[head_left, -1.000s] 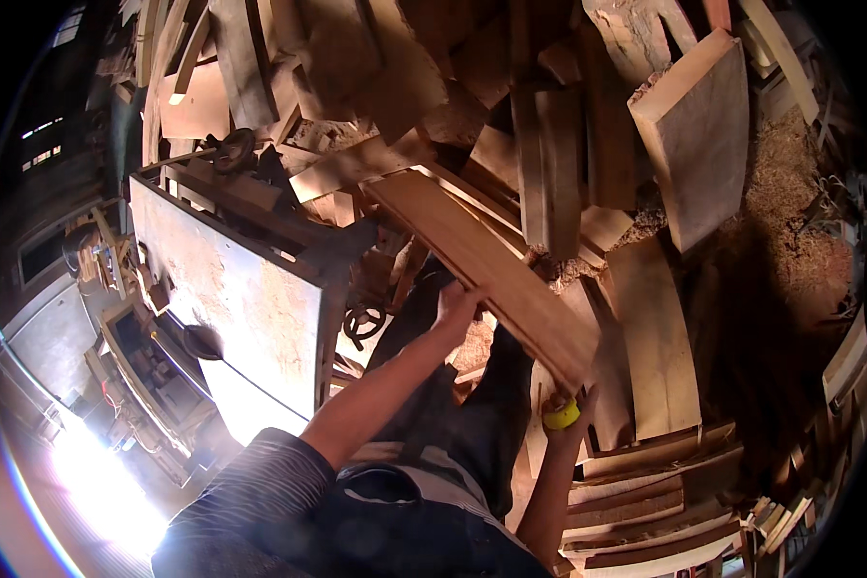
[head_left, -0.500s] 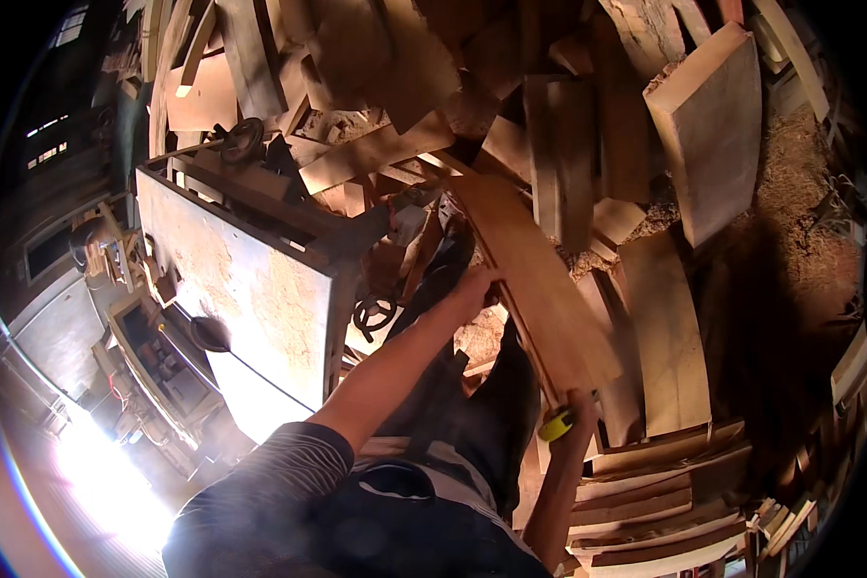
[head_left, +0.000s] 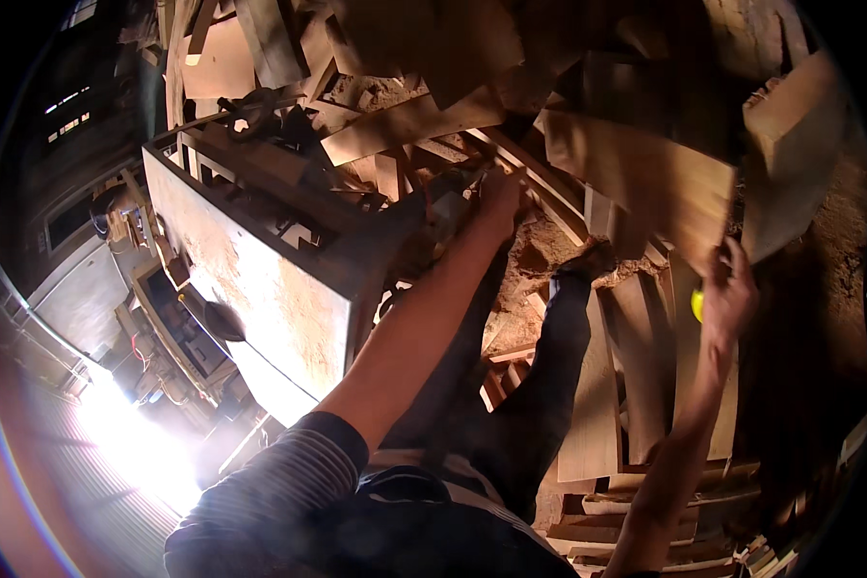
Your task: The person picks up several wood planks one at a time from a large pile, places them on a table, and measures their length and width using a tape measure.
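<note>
A wide wooden board (head_left: 641, 178) lies slantwise over the wood pile ahead of me. My right hand (head_left: 730, 289) is at its near right corner, fingertips against the edge. A yellow-green tape measure (head_left: 696, 305) shows at the palm side of that hand, mostly covered by it. My left hand (head_left: 501, 200) is stretched forward, left of the board, beside a narrow wooden strip (head_left: 539, 183). Its fingers look curled, but shadow hides what is in them, if anything.
A machine with a pale, dust-covered flat table (head_left: 250, 270) stands at my left. Leaning boards (head_left: 602, 385) and stacked planks (head_left: 636, 506) are at the near right. A thick wood block (head_left: 795, 144) rises at the far right. Sawdust (head_left: 525, 260) lies around my feet.
The board has swung to the right, away from my left hand, and now lies more crosswise. My right hand has moved right and forward with the tape measure; my left hand reaches farther forward.
</note>
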Tool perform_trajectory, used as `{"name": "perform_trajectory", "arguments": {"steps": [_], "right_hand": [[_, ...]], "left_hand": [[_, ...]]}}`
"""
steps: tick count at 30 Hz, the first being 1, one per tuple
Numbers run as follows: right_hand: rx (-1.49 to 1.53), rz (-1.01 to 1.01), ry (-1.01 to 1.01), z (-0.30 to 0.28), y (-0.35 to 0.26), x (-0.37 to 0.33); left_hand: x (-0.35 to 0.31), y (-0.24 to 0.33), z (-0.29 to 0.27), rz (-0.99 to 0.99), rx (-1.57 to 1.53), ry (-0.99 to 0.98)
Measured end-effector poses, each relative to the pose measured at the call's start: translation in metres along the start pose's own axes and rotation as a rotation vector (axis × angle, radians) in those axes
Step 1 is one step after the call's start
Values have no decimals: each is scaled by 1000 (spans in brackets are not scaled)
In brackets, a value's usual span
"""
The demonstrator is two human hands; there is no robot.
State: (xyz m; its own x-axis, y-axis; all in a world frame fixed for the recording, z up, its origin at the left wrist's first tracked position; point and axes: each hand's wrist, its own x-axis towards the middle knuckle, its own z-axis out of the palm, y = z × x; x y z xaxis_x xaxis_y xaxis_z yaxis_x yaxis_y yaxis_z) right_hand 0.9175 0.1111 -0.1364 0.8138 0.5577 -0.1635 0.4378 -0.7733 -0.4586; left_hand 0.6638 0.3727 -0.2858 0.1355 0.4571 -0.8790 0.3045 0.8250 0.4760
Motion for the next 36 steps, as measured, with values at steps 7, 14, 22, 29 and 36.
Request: {"name": "perform_trajectory", "arguments": {"steps": [7, 14, 22, 29, 36], "right_hand": [[342, 547, 15, 13, 1, -63], [297, 733, -384, 83, -16, -206], [448, 902, -493, 96, -43, -236], [615, 889, -394, 85, -47, -225], [565, 672, -236, 26, -89, -136]], "left_hand": [[143, 54, -35, 9, -389, 342], [216, 69, -77, 52, -416, 326], [235, 83, -90, 133, -439, 222], [155, 60, -84, 0, -510, 239], [41, 40, 52, 4, -719, 167]]}}
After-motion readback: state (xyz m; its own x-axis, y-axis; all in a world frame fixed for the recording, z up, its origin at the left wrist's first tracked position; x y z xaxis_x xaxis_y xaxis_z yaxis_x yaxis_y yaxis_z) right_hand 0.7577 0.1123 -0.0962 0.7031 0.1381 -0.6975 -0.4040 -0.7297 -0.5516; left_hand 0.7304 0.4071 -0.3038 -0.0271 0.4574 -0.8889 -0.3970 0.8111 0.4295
